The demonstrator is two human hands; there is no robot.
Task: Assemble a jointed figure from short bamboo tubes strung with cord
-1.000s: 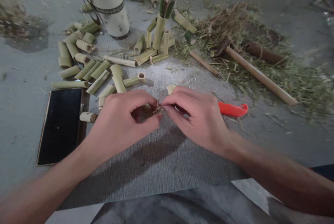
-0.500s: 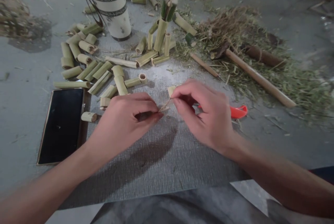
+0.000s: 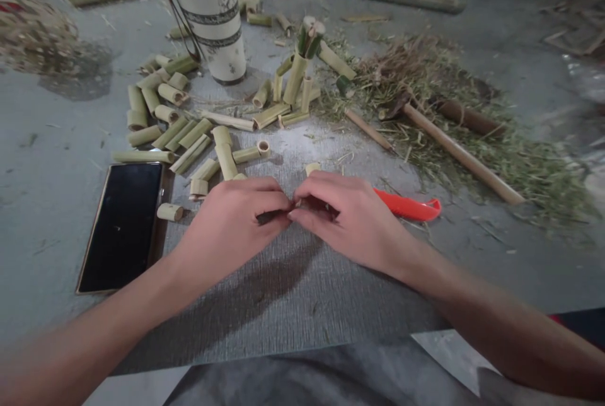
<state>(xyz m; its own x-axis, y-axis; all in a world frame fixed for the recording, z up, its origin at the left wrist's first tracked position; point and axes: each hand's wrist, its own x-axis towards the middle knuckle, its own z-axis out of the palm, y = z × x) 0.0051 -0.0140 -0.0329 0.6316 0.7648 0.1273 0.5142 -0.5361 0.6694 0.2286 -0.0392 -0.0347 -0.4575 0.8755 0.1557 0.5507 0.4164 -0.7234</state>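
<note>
My left hand [image 3: 231, 220] and my right hand [image 3: 352, 220] meet fingertip to fingertip above the near part of the table. Both are closed in a pinch on a thin pale fibre, nearly all of it hidden now by the fingers. Just beyond my right hand lies a small pale bamboo piece [image 3: 312, 168]. A red-handled tool [image 3: 411, 205] pokes out from behind that hand, its other end covered. Cut bamboo pieces [image 3: 224, 157] lie close beyond my left hand.
A black phone [image 3: 120, 226] lies at left beside a short bamboo piece [image 3: 170, 212]. Farther back stand a patterned white tumbler [image 3: 215, 34] and an upright bamboo assembly [image 3: 295, 75]. A wooden-handled hammer [image 3: 463, 150] and a pointed wooden-handled tool [image 3: 368, 128] rest by shavings [image 3: 534, 160].
My right hand has moved left and slightly down to join my left fingertips, and the fibre that showed between them is now covered. The camera view has shifted a little.
</note>
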